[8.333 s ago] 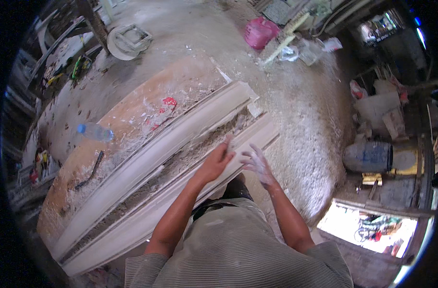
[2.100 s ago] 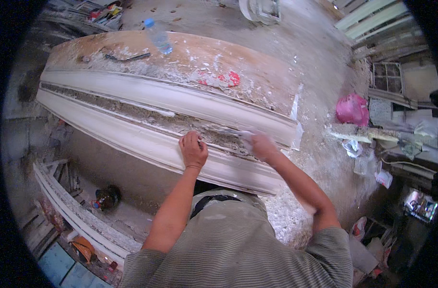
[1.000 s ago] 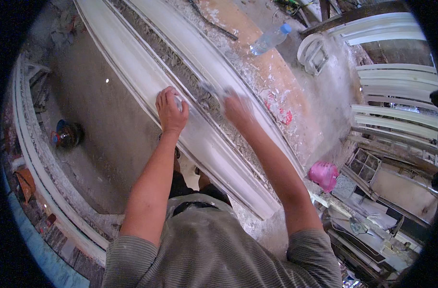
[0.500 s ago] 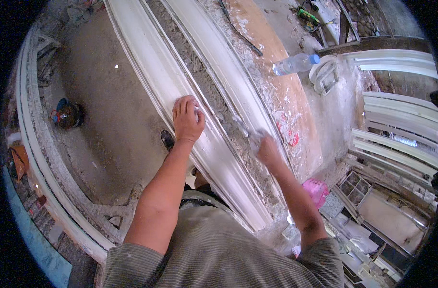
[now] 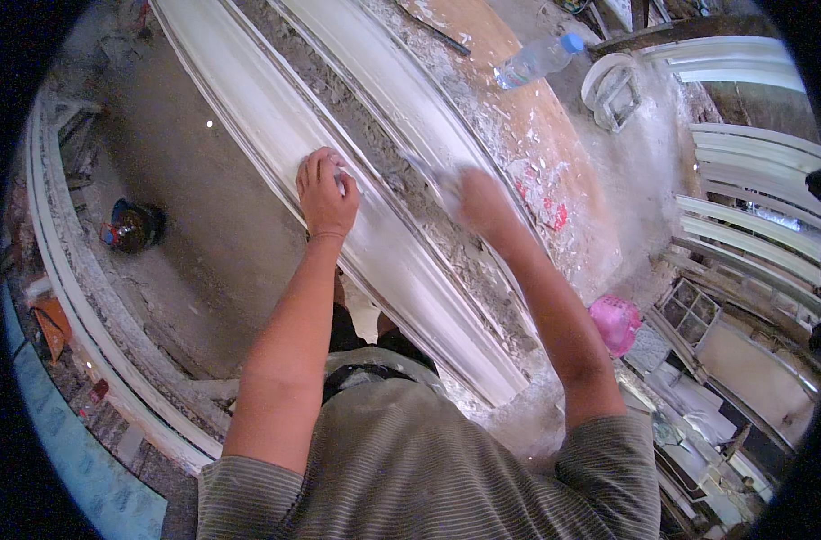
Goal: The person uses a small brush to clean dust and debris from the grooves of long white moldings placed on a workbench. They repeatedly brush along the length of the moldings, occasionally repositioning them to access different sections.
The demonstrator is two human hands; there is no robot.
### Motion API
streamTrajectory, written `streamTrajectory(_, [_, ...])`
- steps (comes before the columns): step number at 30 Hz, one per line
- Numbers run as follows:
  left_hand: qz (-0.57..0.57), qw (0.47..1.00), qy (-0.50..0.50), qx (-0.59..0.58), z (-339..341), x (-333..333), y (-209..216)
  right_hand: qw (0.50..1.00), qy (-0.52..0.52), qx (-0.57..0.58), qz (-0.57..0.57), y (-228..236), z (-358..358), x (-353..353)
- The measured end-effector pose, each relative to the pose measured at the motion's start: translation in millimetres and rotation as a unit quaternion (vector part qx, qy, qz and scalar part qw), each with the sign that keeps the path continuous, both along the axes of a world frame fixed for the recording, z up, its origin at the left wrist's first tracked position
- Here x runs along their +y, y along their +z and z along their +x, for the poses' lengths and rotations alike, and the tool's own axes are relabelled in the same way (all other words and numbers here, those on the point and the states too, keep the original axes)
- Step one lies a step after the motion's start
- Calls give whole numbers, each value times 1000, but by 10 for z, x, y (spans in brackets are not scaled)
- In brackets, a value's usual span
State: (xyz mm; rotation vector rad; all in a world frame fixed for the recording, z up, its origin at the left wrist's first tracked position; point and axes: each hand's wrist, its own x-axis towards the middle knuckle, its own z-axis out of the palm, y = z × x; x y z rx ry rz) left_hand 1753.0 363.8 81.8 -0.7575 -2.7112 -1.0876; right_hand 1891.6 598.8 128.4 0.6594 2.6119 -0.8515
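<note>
A long white ribbed moulding (image 5: 275,126) runs slantwise from the far left to near my waist. On it rests my left hand (image 5: 326,196), fingers curled together around a small whitish thing that is mostly hidden. My right hand (image 5: 482,202) is blurred by motion and closed on a slim tool (image 5: 417,165) with a thin greyish end pointing away to the left. That tool is over the debris-covered strip (image 5: 374,135) between the first moulding and a second white moulding (image 5: 383,72).
Right of the mouldings lies a dusty tan board (image 5: 541,144), with a clear plastic bottle (image 5: 538,61) on it. A pink bag-like thing (image 5: 614,326) is beside my right arm. White strips (image 5: 752,166) are stacked at right. A dark round container (image 5: 134,225) stands at left.
My right hand has moved farther away with the slim tool along the strip. My left hand sits slightly farther along the moulding, and the whole view has shifted.
</note>
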Motion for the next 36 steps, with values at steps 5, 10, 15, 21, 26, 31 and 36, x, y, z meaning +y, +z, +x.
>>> streamTrajectory(5, [12,1000,9,15,-23,8,10,974,66,-205,76,332,1738,-131])
streamTrajectory(10, [16,1000,10,17,8,22,17,998,-50,24,34,507,1791,-414])
streamTrajectory(15, [13,999,-4,41,7,8,-49,994,-69,57,55,371,1055,-422])
streamTrajectory(21, [60,996,-36,57,227,185,61,980,-141,141,-2,712,1380,-421])
streamTrajectory(26, [103,942,-75,-311,858,862,59,948,-288,124,-61,1038,2277,-700])
streamTrajectory(31, [125,782,14,-611,929,1094,-105,901,-403,147,-64,849,3207,-1008])
streamTrajectory(36, [209,760,55,-613,907,1144,-301,834,-524,137,-103,677,3797,-1282])
